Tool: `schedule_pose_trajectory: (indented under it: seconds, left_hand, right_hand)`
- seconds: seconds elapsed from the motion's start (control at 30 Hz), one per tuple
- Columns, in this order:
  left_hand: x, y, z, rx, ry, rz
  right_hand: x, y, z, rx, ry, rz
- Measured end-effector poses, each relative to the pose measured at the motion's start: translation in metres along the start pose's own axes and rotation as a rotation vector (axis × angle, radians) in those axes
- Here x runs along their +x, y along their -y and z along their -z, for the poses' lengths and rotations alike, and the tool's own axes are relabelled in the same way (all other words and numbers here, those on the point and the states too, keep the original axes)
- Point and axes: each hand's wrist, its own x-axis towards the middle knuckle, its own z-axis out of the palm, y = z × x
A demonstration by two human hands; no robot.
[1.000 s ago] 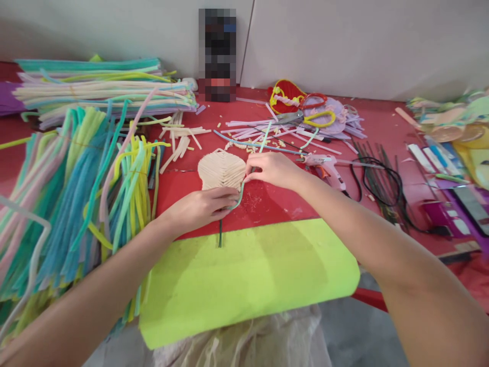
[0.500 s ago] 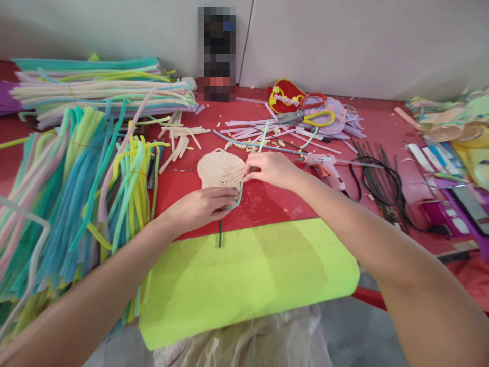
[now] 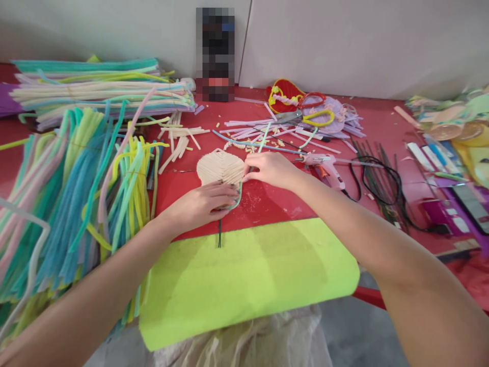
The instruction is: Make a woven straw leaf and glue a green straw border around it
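While a wall backs the red table, left fingers apparently hold cream ribbing and right fingers pinch green cord.

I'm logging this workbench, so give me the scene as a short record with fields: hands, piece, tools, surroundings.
Left hand: on the lower part of the piece
Right hand: pinching a pale green strip by the piece's right edge
Piece: cream leaf shape, dark stem reaching over the yellow-green mat
Tools: pink glue gun, scissors
Surroundings: red table, coloured bundles at left
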Motion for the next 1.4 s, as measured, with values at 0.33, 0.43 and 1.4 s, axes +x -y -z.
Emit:
schedule_pose_trajectory:
  seconds: [0.33,0.43,1.4]
  left_hand:
    - [0.0000,0.0008,-0.0017,-0.034,-0.005,0.013]
    - [-0.0006,0.0022,-0.0020,-0.033,0.009,0.013]
    - [-0.0013,0.0008,-0.0007,-0.114,0.007,0.071]
  right_hand:
    - [0.0007,0.0006,0.0006,-0.025,0.012,-0.003]
    - [0.0009,0.0012,0.0008,-0.027,0.013,-0.001]
    - [0.0009,0.0051,-0.0004,-0.012,0.001,-0.023]
